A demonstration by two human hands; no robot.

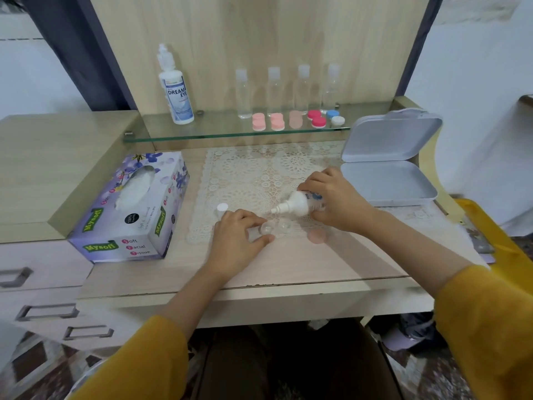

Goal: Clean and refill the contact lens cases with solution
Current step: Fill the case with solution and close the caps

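Note:
A clear, uncapped contact lens case [274, 228] lies on the lace mat [259, 180] near its front edge. My left hand [239, 241] pinches the case's left well between thumb and fingers. My right hand [337, 197] grips a small white solution bottle [300, 204], tilted with its nozzle pointing left and down toward the case. A pale pink cap [316, 236] rests on the desk just right of the case. A small white cap [222, 208] stands behind my left hand.
A tissue box [135, 209] sits at the left. An open white tin [389, 174] is at the right. The glass shelf [230, 134] carries a large solution bottle [176, 90], several clear bottles [274, 90] and several coloured lens cases [297, 119].

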